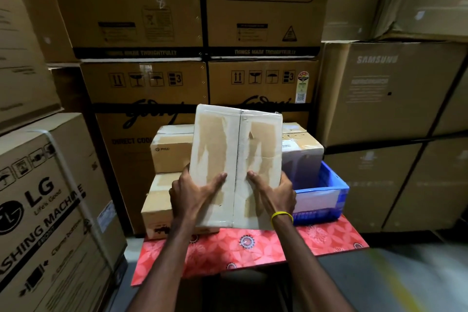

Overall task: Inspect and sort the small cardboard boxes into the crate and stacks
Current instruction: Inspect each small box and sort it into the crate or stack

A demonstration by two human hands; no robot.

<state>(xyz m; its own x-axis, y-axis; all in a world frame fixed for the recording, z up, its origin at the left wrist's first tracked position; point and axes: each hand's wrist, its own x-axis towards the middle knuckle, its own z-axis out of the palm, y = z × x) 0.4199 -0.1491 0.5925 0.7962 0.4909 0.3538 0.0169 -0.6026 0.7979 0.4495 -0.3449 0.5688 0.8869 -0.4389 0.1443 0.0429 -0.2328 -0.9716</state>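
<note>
At frame centre, the left hand [192,192] and right hand [273,195] grasp only the lower sides of the upright taped cardboard box [235,149], so its unsupported top could tip back onto the 2 stacked boxes [169,157] or blue crate [326,190].

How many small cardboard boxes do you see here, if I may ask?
4: held box, upper box on lower box at left, right box at the blue crate; more may hide behind.

I see a red floral table cover [329,235], a brown LG washing-machine carton [50,210] left, 2 brown Godrej cartons [144,88] behind, a brown Samsung carton [379,94] right.
</note>
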